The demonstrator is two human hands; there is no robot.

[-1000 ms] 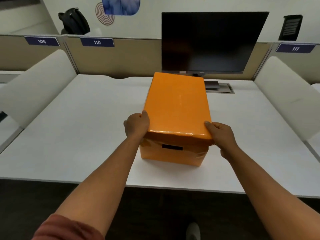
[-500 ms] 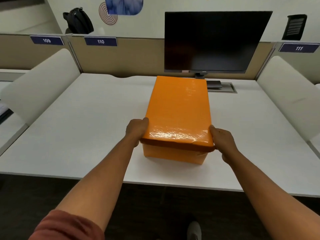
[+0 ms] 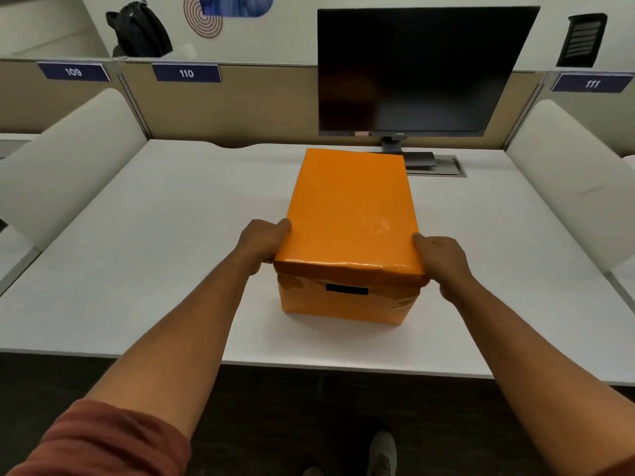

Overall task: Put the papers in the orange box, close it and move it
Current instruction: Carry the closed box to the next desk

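Observation:
An orange box (image 3: 347, 300) stands on the white desk (image 3: 171, 255), its long side pointing away from me. Its glossy orange lid (image 3: 350, 207) sits on top and covers it fully. A black handle slot shows on the near face. My left hand (image 3: 263, 243) grips the lid's near left corner, thumb on top. My right hand (image 3: 443, 264) grips the near right corner the same way. No papers are visible; the inside of the box is hidden.
A dark monitor (image 3: 422, 70) stands behind the box, its base beside a cable hatch (image 3: 443, 165). White padded dividers (image 3: 72, 156) flank the desk on both sides. A beige partition with number plates runs along the back. My shoes show below the desk edge.
The lid has settled lower onto the box, and the handle slot shows again after being hidden half a second ago. Both hands stay on the lid's near corners.

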